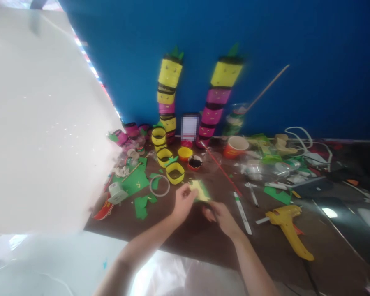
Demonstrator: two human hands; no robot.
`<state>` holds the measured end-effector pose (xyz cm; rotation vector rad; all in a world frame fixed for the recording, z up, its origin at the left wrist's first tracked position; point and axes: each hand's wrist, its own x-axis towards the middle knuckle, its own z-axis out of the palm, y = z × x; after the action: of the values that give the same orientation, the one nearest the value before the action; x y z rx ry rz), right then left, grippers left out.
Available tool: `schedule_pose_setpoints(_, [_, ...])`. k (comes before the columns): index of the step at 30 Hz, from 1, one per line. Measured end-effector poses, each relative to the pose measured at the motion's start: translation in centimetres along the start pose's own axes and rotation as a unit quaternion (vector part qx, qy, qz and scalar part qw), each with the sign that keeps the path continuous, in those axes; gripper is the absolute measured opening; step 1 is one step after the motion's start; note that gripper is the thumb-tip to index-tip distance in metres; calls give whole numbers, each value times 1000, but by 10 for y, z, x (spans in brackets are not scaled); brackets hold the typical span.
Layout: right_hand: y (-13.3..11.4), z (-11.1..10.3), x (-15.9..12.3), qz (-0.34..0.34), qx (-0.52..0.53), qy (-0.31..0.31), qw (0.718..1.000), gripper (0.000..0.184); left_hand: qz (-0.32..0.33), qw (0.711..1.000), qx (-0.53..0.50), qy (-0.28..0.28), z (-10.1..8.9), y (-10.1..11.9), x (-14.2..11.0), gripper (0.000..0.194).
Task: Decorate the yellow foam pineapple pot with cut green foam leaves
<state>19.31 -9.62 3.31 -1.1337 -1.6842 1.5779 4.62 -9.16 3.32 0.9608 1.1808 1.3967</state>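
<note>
Near the front middle of the table, my left hand (184, 200) pinches a piece of paper (200, 190), pale yellow with a green edge. Closed around dark-handled scissors (213, 210), my right hand (223, 218) is at the paper's lower right corner. The blades are blurred, so whether they are cutting cannot be made out. Just beyond my hands stands a yellow cup with black rims (175, 173) and a green leaf shape. Left of my left hand lies a clear ring (159, 186). A white marker (242, 213) lies right of my right hand.
A yellow glue gun (288, 226) with a cord lies at right, beside a dark glossy tablet (351, 230). Tall yellow and pink stacks (214, 109) lean by the blue wall. Green paper scraps (137, 181) and a small white container (116, 193) are at left. A red cup (235, 148) stands behind.
</note>
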Motion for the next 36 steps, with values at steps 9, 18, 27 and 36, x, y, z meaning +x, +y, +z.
schedule_pose_setpoints(9, [-4, 1, 0, -1, -15, 6, 1000, 51, -19, 1000, -7, 11, 0, 1, 0, 34])
schedule_pose_setpoints(18, [-1, 1, 0, 1, -19, 2, 1000, 47, -54, 995, -79, 26, 1, -9, 3, 29])
schedule_pose_setpoints(27, [2, 2, 0, 10, -2, 7, 1000, 47, -69, 987, -144, 1, 3, -12, 4, 27])
schedule_pose_setpoints(36, [5, 2, 1, 12, 15, 8, 1000, 44, -92, 979, -183, -2, 4, -13, 6, 22])
